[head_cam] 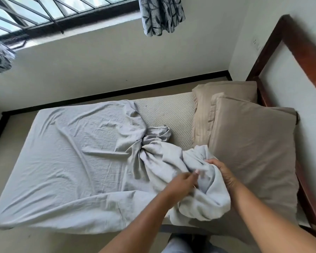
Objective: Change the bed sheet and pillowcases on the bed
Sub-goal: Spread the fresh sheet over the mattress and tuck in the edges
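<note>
White walls (117, 57), barred window (44, 11), patterned curtains (161, 15)

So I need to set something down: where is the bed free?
The bare mattress strip between the bunched sheet and the pillows; also the flat sheet toward the foot. Crowded around the left hand and right hand.

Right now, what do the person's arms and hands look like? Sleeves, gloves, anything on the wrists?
The left forearm and right forearm are bare to the frame edge: no sleeve shows. No gloves on the left hand or right hand, and no watch, bracelet or ring is visible. The left hand is blurred, so small details there are uncertain.
</note>
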Demonstrator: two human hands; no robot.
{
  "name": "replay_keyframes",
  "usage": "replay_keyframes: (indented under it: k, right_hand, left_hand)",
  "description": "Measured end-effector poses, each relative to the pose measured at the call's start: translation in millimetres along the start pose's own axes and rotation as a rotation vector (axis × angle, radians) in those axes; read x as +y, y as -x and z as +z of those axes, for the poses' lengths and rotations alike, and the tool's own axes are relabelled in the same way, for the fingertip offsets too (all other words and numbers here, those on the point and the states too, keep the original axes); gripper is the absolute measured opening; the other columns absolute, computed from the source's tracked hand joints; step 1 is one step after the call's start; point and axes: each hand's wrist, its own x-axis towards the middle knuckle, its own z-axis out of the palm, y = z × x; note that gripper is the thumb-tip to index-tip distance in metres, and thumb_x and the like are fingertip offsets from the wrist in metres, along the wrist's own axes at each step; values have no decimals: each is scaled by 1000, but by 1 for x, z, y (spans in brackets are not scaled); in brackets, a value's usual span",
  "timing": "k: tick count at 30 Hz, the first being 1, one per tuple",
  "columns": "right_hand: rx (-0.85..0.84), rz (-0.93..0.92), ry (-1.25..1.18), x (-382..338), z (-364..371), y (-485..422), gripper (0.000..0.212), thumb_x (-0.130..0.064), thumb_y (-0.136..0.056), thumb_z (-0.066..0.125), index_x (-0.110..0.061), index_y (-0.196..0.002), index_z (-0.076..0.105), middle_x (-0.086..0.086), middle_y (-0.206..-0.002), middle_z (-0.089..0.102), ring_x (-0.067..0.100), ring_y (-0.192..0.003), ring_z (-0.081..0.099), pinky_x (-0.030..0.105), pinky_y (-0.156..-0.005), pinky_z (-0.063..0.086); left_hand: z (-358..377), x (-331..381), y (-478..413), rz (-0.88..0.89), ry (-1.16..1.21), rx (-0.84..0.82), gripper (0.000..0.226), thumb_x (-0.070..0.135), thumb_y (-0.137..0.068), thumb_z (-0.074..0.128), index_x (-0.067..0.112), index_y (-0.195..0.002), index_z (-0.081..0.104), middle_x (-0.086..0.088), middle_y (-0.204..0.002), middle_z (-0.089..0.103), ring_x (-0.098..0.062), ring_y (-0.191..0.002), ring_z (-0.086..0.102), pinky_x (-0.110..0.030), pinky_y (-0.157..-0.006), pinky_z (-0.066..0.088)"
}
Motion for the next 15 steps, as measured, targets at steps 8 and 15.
replay_keyframes:
  k: [8,15]
  right_hand:
    - [-177,189,187,-13,21,50,80,1,-28,89,11,-106,74,32,-106,69,43,-91,71,48,-83,60]
    - [-171,216,203,-21,23,79,54,9,-35,76,15,-88,76,34,-90,71,41,-73,73,42,-63,61]
  left_hand:
    - [-62,20,-104,-120,137,307,122,80,-64,68,3,-151,30,-15,-146,49,-32,-130,52,-41,-106,47]
    - [-84,-40,-196,-366,420,246,76,20,-51,75,-4,-121,59,-21,-101,67,-31,-93,68,-40,-78,55]
